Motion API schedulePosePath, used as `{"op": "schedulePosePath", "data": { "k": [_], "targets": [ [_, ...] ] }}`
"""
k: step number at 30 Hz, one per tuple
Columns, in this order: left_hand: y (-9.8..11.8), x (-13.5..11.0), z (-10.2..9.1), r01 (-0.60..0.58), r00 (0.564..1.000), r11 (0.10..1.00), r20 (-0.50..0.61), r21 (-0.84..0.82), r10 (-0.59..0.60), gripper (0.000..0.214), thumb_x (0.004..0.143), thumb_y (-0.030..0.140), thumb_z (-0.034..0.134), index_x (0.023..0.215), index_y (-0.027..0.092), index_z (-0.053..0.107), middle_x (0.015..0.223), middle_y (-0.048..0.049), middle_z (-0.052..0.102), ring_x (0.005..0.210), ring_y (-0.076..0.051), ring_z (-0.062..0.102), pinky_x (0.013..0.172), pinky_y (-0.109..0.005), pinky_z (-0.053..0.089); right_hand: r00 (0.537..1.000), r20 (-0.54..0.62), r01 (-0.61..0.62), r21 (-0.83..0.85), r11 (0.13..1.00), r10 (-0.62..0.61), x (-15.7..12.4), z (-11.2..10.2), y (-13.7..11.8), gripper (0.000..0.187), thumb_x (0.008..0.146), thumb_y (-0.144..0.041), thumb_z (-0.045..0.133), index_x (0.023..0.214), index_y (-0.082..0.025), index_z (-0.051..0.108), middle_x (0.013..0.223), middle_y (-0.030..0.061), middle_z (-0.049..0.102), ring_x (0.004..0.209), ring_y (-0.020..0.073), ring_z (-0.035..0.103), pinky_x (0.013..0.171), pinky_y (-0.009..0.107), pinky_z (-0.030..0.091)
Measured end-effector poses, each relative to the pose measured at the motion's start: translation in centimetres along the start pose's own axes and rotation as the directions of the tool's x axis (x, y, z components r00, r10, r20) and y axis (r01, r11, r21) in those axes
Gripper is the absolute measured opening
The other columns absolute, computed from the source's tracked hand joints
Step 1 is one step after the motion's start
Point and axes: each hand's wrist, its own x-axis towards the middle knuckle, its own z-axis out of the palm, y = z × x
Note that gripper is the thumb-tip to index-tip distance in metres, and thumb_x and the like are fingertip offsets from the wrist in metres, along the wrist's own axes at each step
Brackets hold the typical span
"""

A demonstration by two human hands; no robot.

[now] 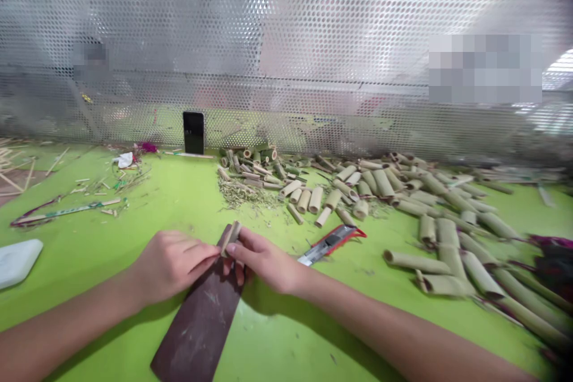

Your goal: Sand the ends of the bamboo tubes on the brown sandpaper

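Note:
A short split bamboo piece (231, 240) is held over the far end of a dark brown flat board (197, 325), which slants across the green table towards me. My right hand (268, 261) grips the piece between thumb and fingers. From the other side, my left hand (172, 261) is closed, its pinched fingertips against the near end of the same piece. What those fingertips hold beyond that is hidden. Just right of my right hand lies a utility knife (332, 242) with a red edge and its blade out.
Cut bamboo tubes (382, 182) spread across the back and right of the green table (111, 262), with shavings (244, 196) beside them. A phone (194, 132) leans against the perforated metal screen (290, 30). Thin sticks (71, 210) and a white object (18, 262) are left.

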Motion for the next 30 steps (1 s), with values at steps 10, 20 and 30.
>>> {"op": "schedulePosePath", "data": {
  "k": [10,20,30],
  "targets": [
    [-0.10,-0.16,0.18,0.073,0.996,0.994,0.065,-0.085,-0.067,0.014,0.104,0.024,0.055,0.098,0.019,0.067,0.077,0.0045,0.074,0.056,-0.011,0.065,0.056,-0.027,0.046,1.000,-0.013,0.005,-0.043,0.999,-0.005,0.06,0.23,-0.06,0.012,0.104,-0.027,0.050,0.096,-0.018,0.051,0.080,0.0001,0.062,0.058,0.0084,0.056,0.053,0.020,0.043],
    [-0.21,-0.28,0.16,0.023,0.997,1.000,0.077,-0.018,-0.022,0.016,0.104,0.029,0.054,0.100,0.018,0.066,0.072,0.0024,0.071,0.056,-0.012,0.064,0.055,-0.027,0.044,0.999,0.025,0.023,-0.027,0.999,-0.023,-0.01,0.04,0.16,0.021,0.102,-0.037,0.056,0.095,-0.018,0.050,0.077,0.0003,0.064,0.059,0.0090,0.057,0.053,0.021,0.043],
    [-0.30,0.07,-0.02,-0.008,1.000,0.999,0.026,-0.050,0.009,0.020,0.106,0.021,0.050,0.100,0.017,0.069,0.072,0.0024,0.072,0.054,-0.010,0.064,0.054,-0.024,0.045,0.999,0.019,-0.030,-0.061,0.998,0.031,-0.13,0.15,-0.34,0.016,0.105,-0.030,0.048,0.094,-0.019,0.047,0.074,-0.0003,0.065,0.058,0.0095,0.057,0.054,0.021,0.043]
  ]
}}
